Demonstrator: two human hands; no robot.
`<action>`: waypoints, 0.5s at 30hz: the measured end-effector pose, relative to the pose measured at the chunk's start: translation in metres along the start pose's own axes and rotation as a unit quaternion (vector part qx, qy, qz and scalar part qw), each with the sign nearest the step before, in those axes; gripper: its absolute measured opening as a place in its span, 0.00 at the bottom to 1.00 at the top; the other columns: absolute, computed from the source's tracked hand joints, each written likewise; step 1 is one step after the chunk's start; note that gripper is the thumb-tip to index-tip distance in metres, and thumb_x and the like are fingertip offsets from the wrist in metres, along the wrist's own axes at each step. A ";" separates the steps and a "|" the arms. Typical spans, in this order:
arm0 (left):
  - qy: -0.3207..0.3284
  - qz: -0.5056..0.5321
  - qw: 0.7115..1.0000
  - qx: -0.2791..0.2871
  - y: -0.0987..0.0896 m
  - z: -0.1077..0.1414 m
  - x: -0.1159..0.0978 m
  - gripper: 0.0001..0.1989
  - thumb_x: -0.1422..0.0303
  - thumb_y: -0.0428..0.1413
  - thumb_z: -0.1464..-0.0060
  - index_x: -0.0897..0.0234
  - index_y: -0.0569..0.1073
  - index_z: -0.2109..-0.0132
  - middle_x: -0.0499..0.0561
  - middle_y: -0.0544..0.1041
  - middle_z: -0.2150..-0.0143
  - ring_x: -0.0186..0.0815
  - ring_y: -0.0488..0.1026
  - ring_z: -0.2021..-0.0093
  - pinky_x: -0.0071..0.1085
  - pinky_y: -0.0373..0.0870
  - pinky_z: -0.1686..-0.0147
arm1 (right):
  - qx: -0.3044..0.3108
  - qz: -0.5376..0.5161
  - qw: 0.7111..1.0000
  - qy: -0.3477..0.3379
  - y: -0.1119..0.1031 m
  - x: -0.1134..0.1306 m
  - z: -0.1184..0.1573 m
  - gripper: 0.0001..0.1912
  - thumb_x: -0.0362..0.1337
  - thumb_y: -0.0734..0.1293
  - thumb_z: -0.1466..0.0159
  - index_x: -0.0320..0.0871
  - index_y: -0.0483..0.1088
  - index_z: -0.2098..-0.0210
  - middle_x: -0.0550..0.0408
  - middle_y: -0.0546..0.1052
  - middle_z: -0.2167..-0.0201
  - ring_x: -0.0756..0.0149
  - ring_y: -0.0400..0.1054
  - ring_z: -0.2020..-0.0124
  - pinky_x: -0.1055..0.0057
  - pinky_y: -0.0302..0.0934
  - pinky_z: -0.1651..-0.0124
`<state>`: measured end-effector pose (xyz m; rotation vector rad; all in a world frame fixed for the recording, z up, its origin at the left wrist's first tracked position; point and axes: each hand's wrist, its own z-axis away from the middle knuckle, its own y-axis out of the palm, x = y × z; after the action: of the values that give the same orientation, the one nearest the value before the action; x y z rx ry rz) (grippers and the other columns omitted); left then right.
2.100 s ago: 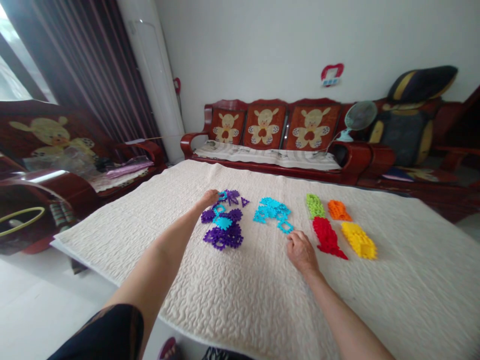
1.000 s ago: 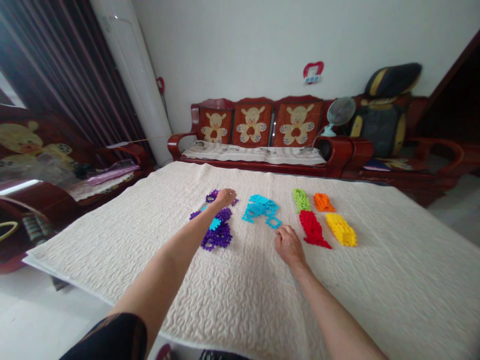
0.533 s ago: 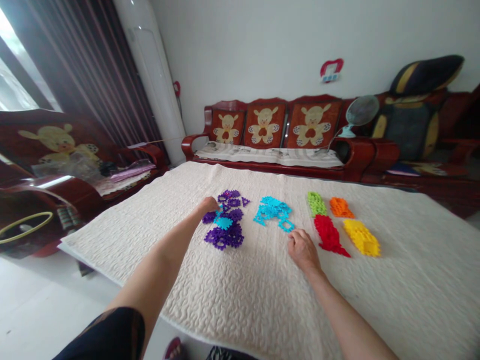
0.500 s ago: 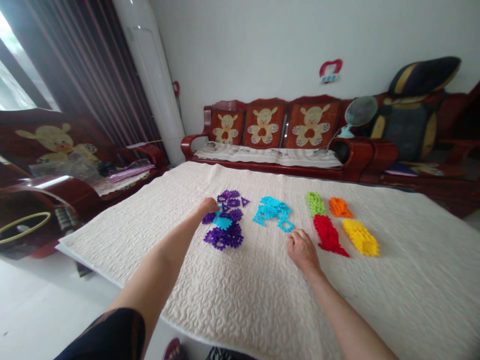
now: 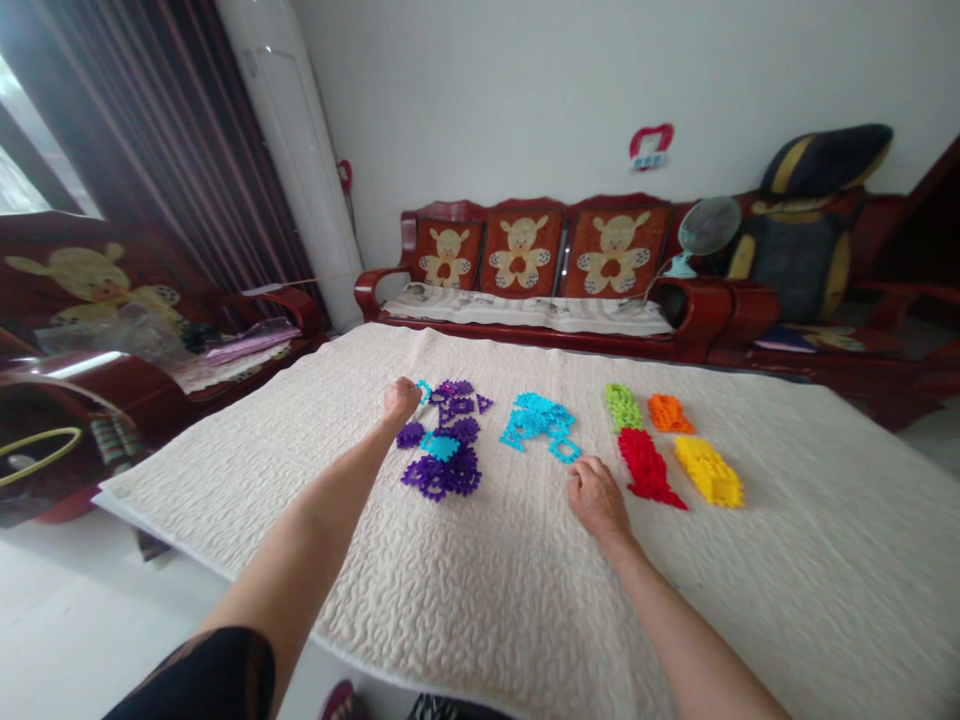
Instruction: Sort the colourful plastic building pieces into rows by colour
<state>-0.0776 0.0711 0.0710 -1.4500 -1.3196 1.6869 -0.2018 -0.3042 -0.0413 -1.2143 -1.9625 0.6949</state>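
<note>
My left hand (image 5: pixel 403 398) is closed on a light blue toothed plastic building piece (image 5: pixel 424 391), pinched at its fingertips by the left edge of the purple building pieces (image 5: pixel 446 470). Another light blue piece (image 5: pixel 441 446) lies on top of the purple ones. My right hand (image 5: pixel 598 497) rests on the cloth with fingers curled, and nothing shows in them. Just beyond its fingertips lies a light blue square frame piece (image 5: pixel 565 450), at the near edge of the light blue pile (image 5: pixel 541 414).
To the right lie green pieces (image 5: pixel 623 408), orange pieces (image 5: pixel 670 412), red pieces (image 5: pixel 646 468) and yellow pieces (image 5: pixel 710 470). A cream quilted cloth (image 5: pixel 480 590) covers the table. Behind it stands a wooden sofa (image 5: pixel 517 335), with a small fan (image 5: pixel 709 225) at its right end.
My left hand has moved slightly up and left, away from the middle of the purple pieces, with a light blue piece now visible at its fingertips. My right hand stays near the square piece.
</note>
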 end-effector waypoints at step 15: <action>0.129 0.095 0.970 0.182 0.042 0.034 -0.128 0.15 0.64 0.54 0.41 0.68 0.75 0.52 0.55 0.80 0.66 0.30 0.76 0.69 0.22 0.68 0.70 | 0.023 -0.018 0.999 0.021 -0.007 0.006 0.000 0.10 0.25 0.59 0.42 0.42 0.70 0.67 0.48 0.73 0.63 0.61 0.66 0.58 0.69 0.60 0.51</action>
<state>-0.0672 -0.0667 0.0822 -1.5438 -0.7081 1.6818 -0.2068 -0.3017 -0.0345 -1.1543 -1.9186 0.6873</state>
